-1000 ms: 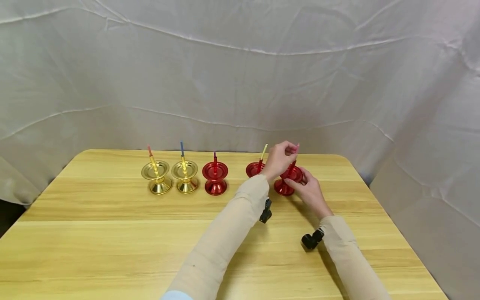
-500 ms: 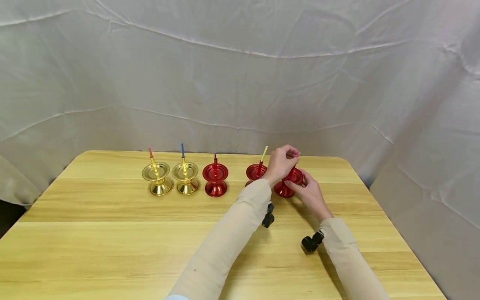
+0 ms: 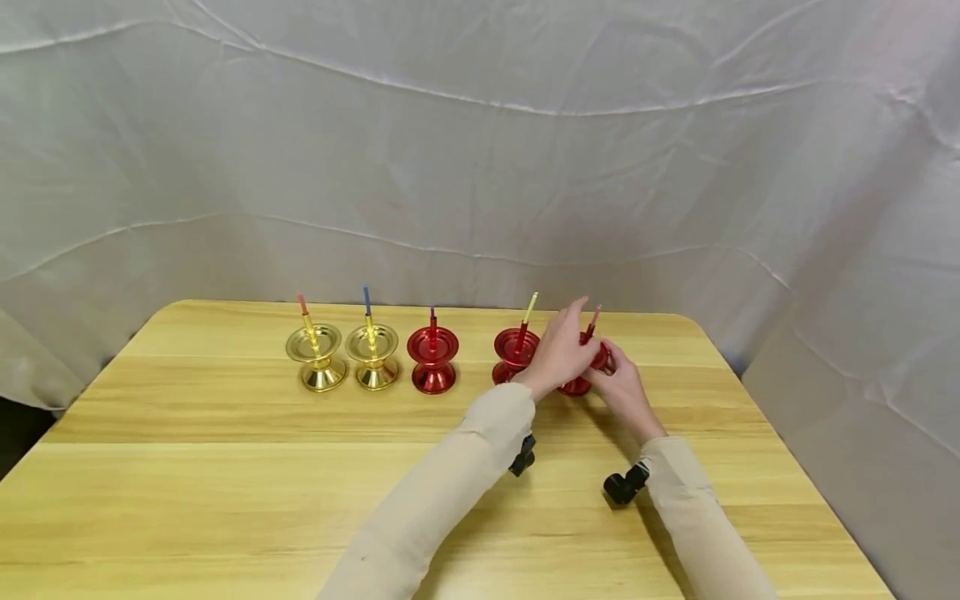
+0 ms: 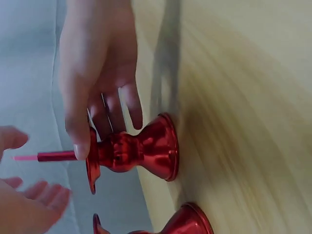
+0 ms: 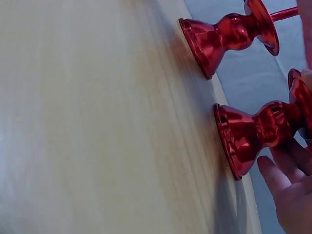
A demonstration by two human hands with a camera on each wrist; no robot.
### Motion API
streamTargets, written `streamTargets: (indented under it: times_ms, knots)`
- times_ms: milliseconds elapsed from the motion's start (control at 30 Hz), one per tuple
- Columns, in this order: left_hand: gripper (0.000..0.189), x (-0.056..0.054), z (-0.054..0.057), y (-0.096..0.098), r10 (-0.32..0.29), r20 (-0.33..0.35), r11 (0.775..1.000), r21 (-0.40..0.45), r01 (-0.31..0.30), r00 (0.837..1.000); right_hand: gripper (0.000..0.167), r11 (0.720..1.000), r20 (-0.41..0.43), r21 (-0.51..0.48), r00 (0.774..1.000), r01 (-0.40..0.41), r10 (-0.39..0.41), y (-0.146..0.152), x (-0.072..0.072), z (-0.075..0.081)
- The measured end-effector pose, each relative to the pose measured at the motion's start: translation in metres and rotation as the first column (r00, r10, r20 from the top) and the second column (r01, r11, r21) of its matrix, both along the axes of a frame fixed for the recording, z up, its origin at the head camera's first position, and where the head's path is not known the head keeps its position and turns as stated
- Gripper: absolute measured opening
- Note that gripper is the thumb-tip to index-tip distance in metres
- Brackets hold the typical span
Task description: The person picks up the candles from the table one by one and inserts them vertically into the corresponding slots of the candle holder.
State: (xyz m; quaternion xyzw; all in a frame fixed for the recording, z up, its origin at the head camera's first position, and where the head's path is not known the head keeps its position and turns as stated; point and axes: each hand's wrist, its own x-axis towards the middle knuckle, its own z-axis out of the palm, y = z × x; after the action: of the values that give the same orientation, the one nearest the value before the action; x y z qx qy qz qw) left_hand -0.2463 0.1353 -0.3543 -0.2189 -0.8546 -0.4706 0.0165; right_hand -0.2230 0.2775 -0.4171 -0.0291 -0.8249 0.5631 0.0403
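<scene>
The rightmost red candle holder (image 3: 576, 387) stands upright on the table with a thin pink candle (image 4: 24, 158) in its tube. My right hand (image 3: 624, 392) grips this holder by its dish; in the left wrist view the thumb lies on the dish's rim and the other fingers are behind the stem. Around the candle, my left hand (image 4: 29, 209) has its thumb and fingers spread apart, with a gap to the candle. In the head view the left hand (image 3: 558, 350) partly covers the holder. Just left stands another red candle holder (image 3: 517, 343) with a yellow candle (image 3: 531, 307).
A third red candle holder (image 3: 433, 367) with a purple candle (image 3: 432, 312) stands farther left. Beyond it are two gold candle holders, one with a blue candle (image 3: 367, 298), the other with a red candle (image 3: 302, 303). Grey cloth (image 3: 480, 167) hangs behind the wooden table (image 3: 300, 500).
My left hand has let go of the pink candle and drawn slightly back, its fingers now spread. The pink candle sits lower than a second ago. My right hand stays on the holder.
</scene>
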Motion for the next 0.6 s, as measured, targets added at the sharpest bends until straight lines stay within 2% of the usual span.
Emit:
streamTargets:
  times_ms: [100,167,400,500,600]
  knots:
    - [0.071,0.010,-0.004,-0.006,-0.039,-0.054,0.986,-0.163,0.030,0.998,0.065,1.000,0.010,-0.014,1.000,0.021,-0.021,-0.001,0.000,0.001]
    - [0.075,0.017,-0.007,-0.012,-0.063,-0.079,0.974,-0.222,0.044,0.995,0.066,0.999,0.013,-0.043,1.000,0.026,-0.025,-0.001,0.000,0.000]
    - [0.086,0.040,-0.013,-0.039,-0.174,-0.140,0.947,-0.294,0.127,0.975,0.083,0.998,0.048,-0.064,0.999,-0.020,0.023,0.008,0.005,-0.001]
    - [0.091,0.051,-0.012,-0.054,-0.193,-0.160,0.936,-0.327,0.132,0.968,0.088,0.998,0.059,-0.054,0.998,-0.029,0.033,0.013,0.011,0.001]
    - [0.092,0.061,-0.009,-0.070,-0.201,-0.201,0.910,-0.399,0.107,0.959,0.091,1.000,0.051,-0.010,0.999,-0.013,0.014,0.019,0.020,0.005]
